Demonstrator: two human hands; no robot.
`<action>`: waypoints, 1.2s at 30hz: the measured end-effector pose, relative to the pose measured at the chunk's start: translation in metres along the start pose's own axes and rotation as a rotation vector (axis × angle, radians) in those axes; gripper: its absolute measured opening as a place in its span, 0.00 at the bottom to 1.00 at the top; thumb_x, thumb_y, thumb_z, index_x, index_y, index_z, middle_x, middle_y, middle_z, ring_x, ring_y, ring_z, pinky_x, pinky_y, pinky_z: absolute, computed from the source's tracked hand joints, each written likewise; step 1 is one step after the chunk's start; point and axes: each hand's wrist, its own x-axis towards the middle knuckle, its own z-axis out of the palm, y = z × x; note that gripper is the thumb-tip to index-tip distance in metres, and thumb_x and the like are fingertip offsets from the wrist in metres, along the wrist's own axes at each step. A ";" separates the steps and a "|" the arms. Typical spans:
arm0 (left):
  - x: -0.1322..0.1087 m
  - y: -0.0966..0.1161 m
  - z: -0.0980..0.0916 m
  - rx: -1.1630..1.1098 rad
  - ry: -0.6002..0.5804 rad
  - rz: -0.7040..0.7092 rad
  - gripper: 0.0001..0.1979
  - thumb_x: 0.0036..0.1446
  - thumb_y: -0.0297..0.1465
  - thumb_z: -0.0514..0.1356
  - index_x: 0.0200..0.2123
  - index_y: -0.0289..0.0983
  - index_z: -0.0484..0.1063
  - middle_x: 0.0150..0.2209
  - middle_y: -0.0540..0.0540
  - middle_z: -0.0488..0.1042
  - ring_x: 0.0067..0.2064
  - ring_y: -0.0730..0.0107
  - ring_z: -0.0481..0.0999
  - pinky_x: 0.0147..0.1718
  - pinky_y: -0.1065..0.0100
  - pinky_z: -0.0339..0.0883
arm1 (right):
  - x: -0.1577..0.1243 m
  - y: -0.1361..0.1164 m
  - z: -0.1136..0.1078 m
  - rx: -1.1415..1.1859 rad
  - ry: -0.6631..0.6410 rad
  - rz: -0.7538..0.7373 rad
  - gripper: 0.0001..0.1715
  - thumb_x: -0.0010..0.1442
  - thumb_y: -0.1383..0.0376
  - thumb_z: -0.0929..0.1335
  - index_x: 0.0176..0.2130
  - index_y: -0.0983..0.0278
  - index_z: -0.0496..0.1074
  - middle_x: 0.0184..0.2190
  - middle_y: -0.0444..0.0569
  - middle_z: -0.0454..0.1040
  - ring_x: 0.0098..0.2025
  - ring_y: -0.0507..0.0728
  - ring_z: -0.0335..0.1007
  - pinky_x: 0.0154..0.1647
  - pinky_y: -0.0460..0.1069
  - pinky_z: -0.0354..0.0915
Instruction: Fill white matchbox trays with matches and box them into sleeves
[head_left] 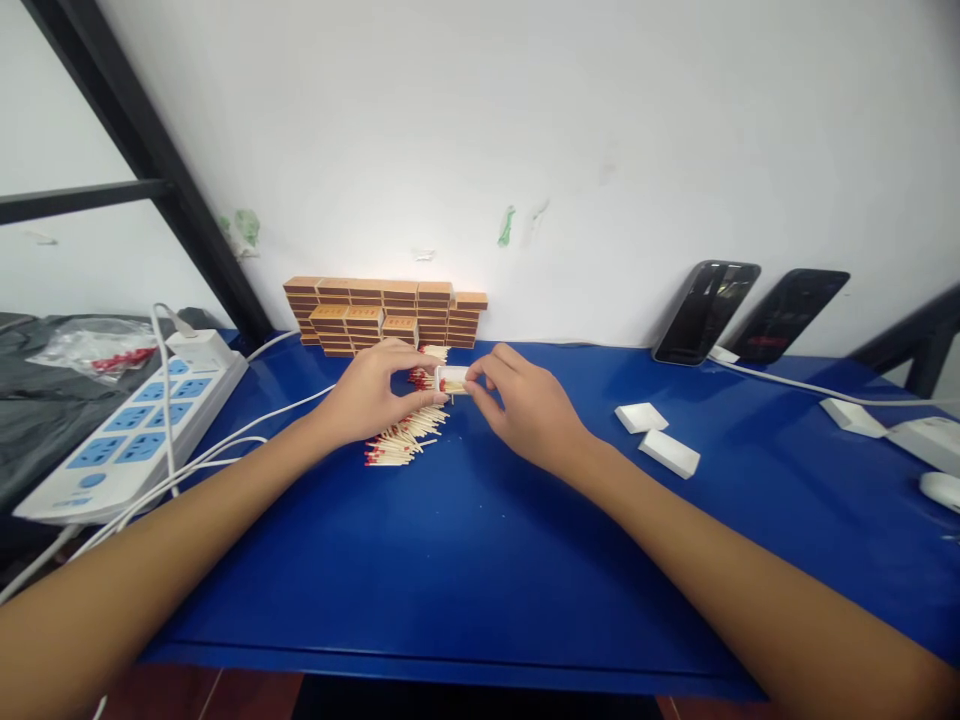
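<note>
A small white matchbox tray [454, 373] is between my two hands, with several red-tipped matches [452, 386] at its near side. My left hand [379, 388] grips the tray's left end between thumb and fingers. At the right end, the closed fingertips of my right hand [517, 398] pinch the pale ends of the matches, close against the tray; the exact contact is hard to see. Under and beside my left hand lies a loose pile of matches [405, 437], partly hidden by that hand.
Brown matchboxes [360, 290] are stacked against the wall. Two white trays [670, 453] lie to the right. Two phones [705, 312] lean on the wall behind them. At left, a power strip [135, 430] trails white cables [217, 447] across the blue table [450, 570].
</note>
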 end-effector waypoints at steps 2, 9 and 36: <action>0.000 -0.002 0.000 0.024 0.020 0.005 0.21 0.59 0.48 0.69 0.47 0.39 0.82 0.44 0.43 0.83 0.46 0.58 0.79 0.47 0.59 0.71 | -0.002 -0.003 0.001 0.045 0.005 -0.018 0.07 0.72 0.67 0.65 0.42 0.64 0.73 0.41 0.49 0.72 0.37 0.54 0.69 0.36 0.49 0.58; 0.001 -0.005 -0.001 0.084 0.045 -0.010 0.20 0.61 0.47 0.68 0.49 0.39 0.82 0.44 0.43 0.83 0.46 0.58 0.79 0.47 0.57 0.70 | -0.010 -0.016 0.016 0.288 -0.194 0.048 0.01 0.65 0.67 0.70 0.39 0.63 0.74 0.38 0.45 0.71 0.34 0.51 0.66 0.36 0.48 0.58; 0.000 -0.005 0.001 0.113 0.019 0.011 0.17 0.62 0.44 0.68 0.48 0.39 0.81 0.43 0.44 0.82 0.45 0.58 0.78 0.46 0.58 0.70 | -0.015 -0.039 0.022 0.305 -0.353 0.043 0.03 0.69 0.66 0.69 0.40 0.63 0.73 0.41 0.47 0.72 0.35 0.52 0.66 0.37 0.49 0.58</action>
